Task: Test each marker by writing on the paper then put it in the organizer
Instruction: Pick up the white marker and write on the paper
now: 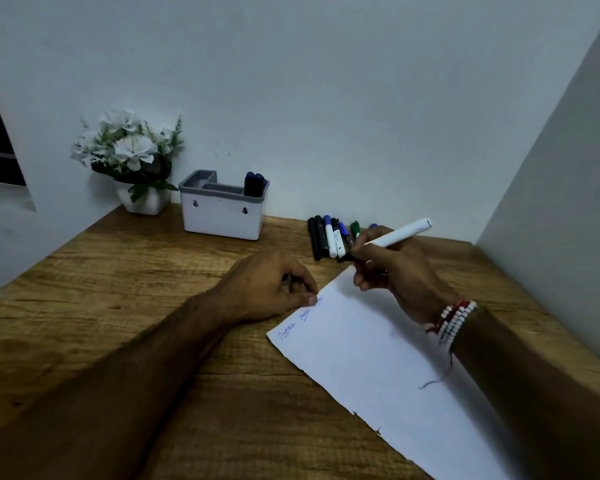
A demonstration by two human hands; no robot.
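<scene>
- Desk (118, 271) is filling the frame's bottom under both forearms.
- Paper (378, 358) is running from lower right up to centre.
- Organizer (222, 216) is sitting upper left of both hands, with the left one nearer.
- Right hand (392, 268) is gripping the white marker (400, 233), which is slanting upper right to lower left, tip hanging by the paper's top corner.
- Left hand (267, 289) is curling round what looks like a dark cap (286, 277), thumb pinning the paper.
- Spare markers (329, 237) are lying between right hand and organizer.

A flowerpot (142, 202) stands at the back left of the desk (118, 289), with the organizer (222, 220) just to its right; markers (254, 184) stand in its right compartment. Further right, a row of markers (329, 237) lies on the desk. The paper (378, 358) lies in front, toward the right.
</scene>
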